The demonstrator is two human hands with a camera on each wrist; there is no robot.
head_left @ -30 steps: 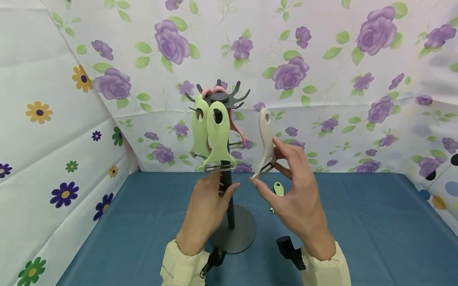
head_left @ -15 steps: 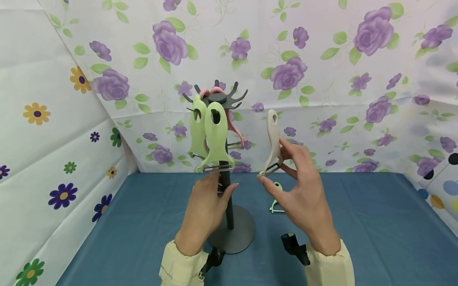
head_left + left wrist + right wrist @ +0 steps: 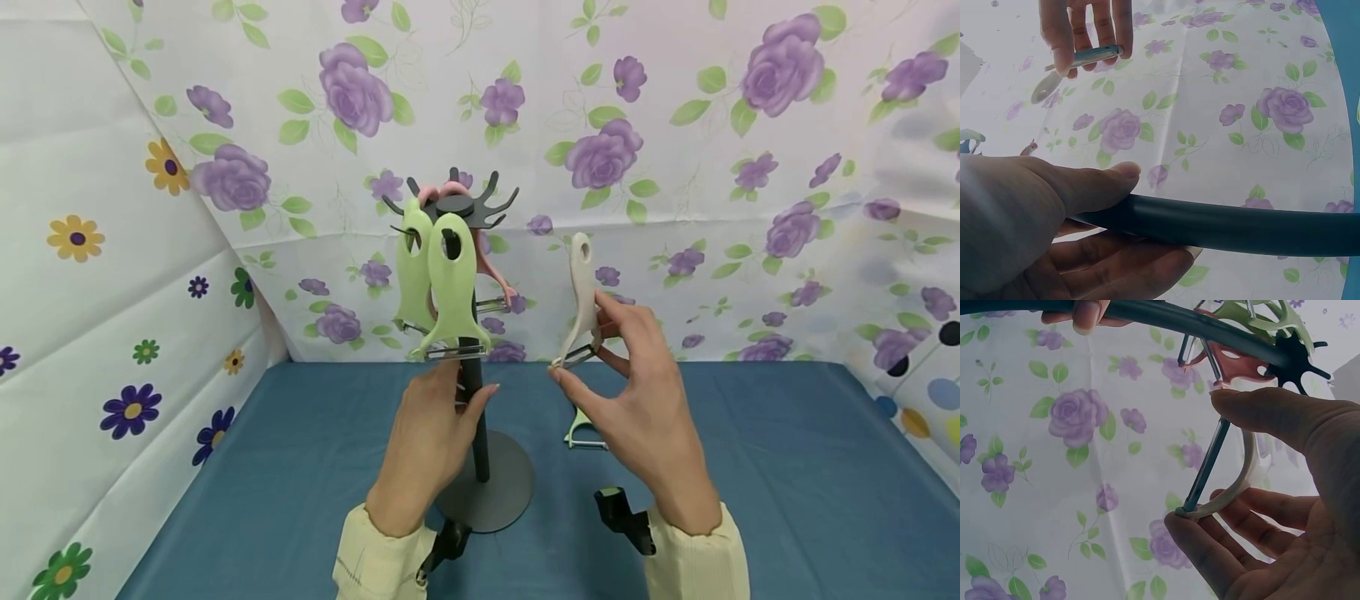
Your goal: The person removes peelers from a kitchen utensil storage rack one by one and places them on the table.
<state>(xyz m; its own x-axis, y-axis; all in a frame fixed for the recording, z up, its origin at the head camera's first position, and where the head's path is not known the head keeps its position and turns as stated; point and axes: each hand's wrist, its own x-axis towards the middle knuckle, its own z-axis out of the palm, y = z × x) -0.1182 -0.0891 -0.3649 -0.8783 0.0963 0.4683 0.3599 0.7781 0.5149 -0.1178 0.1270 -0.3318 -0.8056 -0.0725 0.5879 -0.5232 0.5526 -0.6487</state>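
Observation:
My right hand [image 3: 648, 404] pinches a white Y-shaped peeler [image 3: 582, 283] by the two sides of its blade head, thumb on one side and fingers on the other. The peeler's handle, with a hole at its end, points upward, right of a dark hook stand [image 3: 482, 454]. My left hand [image 3: 427, 433] grips the stand's pole below the hooks. Two green peelers hang at the front of the stand: a nearer one [image 3: 453, 283] and one to its left [image 3: 413, 279]. Behind them hangs a pink peeler [image 3: 489, 271], partly hidden.
On the blue tablecloth [image 3: 315, 492] lies another green peeler [image 3: 582, 429], its upper part hidden behind the right hand. The stand's round base [image 3: 487, 504] rests on the cloth. Bare hooks [image 3: 502, 200] fan out at the top right. A floral backdrop [image 3: 750, 275] rises behind.
My right hand has carried the white peeler to the right, away from the stand, and slightly down. The left hand keeps its place on the pole.

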